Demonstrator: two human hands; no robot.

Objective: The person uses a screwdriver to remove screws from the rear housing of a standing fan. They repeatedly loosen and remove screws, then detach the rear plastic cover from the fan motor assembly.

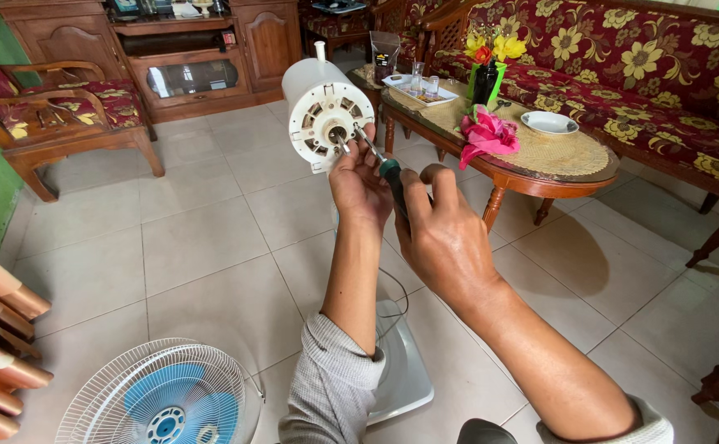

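Note:
My left hand (pixel 358 182) is raised in the middle of the view and grips the lower edge of a white fan motor housing (pixel 320 107), whose round vented face and short shaft point toward me. My right hand (pixel 440 232) is closed around the green and black handle of a screwdriver (pixel 386 168). The screwdriver's metal tip rests on the motor face near the shaft. A thin wire runs down from the motor toward the floor behind my left forearm.
A white fan grille with blue blades (pixel 162 399) lies on the tiled floor at lower left. A white fan base (pixel 402 370) sits under my arms. An oval wooden coffee table (pixel 540 160) with flowers and dishes stands to the right, before a floral sofa (pixel 663 66). An armchair (pixel 55 115) is at left.

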